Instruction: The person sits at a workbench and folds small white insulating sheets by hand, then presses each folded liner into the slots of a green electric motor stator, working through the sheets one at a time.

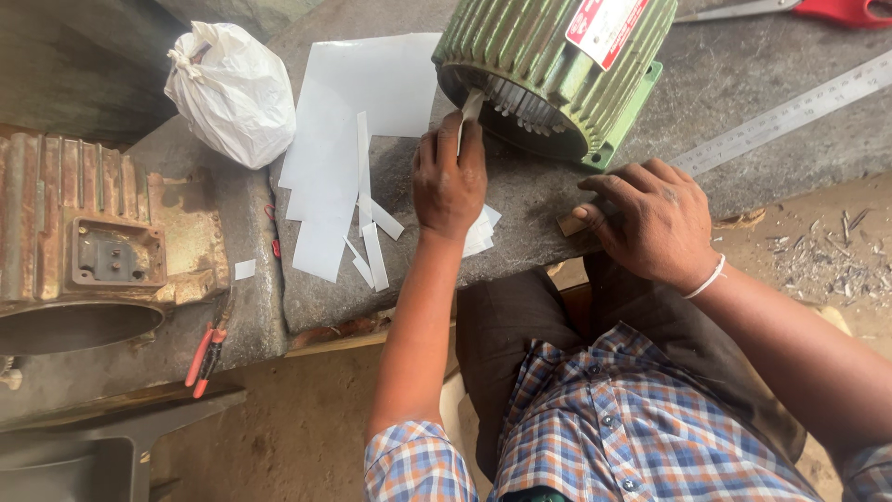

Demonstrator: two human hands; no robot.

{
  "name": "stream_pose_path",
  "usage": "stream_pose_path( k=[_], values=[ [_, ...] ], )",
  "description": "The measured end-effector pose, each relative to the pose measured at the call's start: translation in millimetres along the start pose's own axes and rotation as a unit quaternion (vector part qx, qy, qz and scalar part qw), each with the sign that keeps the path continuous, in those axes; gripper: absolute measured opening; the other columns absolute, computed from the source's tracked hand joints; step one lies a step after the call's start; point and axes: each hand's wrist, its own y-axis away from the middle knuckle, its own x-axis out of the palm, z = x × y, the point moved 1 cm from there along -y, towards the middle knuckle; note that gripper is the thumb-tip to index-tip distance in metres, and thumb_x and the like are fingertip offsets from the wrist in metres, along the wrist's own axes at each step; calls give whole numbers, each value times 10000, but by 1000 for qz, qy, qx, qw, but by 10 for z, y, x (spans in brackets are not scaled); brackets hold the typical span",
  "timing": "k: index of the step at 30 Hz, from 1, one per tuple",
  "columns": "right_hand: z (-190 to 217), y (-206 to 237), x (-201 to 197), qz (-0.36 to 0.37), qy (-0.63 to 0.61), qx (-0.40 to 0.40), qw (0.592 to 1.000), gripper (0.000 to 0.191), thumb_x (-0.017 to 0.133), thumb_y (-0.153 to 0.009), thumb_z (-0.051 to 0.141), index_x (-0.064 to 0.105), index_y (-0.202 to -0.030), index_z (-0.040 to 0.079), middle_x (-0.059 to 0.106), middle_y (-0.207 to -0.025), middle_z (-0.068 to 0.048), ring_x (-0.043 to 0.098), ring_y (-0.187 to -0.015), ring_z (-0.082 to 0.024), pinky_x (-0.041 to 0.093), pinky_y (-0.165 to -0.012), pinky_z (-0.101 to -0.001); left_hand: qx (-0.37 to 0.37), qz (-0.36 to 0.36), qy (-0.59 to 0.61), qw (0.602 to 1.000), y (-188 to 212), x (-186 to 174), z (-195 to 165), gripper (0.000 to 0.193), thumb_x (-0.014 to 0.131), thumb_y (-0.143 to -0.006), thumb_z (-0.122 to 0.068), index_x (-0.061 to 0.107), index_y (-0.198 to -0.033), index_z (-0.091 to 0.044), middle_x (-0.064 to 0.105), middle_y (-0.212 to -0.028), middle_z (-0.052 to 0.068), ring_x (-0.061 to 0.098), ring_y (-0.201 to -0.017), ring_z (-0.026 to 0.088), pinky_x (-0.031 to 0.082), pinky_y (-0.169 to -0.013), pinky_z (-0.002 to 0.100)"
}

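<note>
Stone workbench, grey, dusty; sandy floor with metal shavings at right. Rusty motor housing on the bench's left end, bore empty. Green finned motor body lying on its side, open end toward the person, slots visible inside. White paper sheet flat beside it, cut strips near its lower edge. Tied white plastic bag, contents hidden. Steel ruler right of the motor.

Left hand: fingers pinched on a white paper strip, its tip at the motor's slots. Right hand: fingers loosely curled, resting on the bench edge, touching a small wooden piece.
</note>
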Motion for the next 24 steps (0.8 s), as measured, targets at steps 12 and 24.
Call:
stream_pose_path(
  k=[12,24],
  values=[
    [13,-8,-9,9,1,2,1000,316,746,-949,434,778,-1112,165,707,-947,-15,630,-868,-229,499,-753,-379,0,16,9,1000,-191,75,-10,182,665,-980,-101,703,-1117,12,616,-1175,102,641,-974,272,594,-852,390],
    [-9,21,39,8,22,-5,1000,326,750,-948,444,782,-1123,171,709,-946,-11,631,-864,-218,502,-770,-366,42,-1,-4,999,-150,93,8,214,634,-960,-56,687,-1128,66,606,-1178,150,634,-1044,308,588,-930,414]
  ],
)
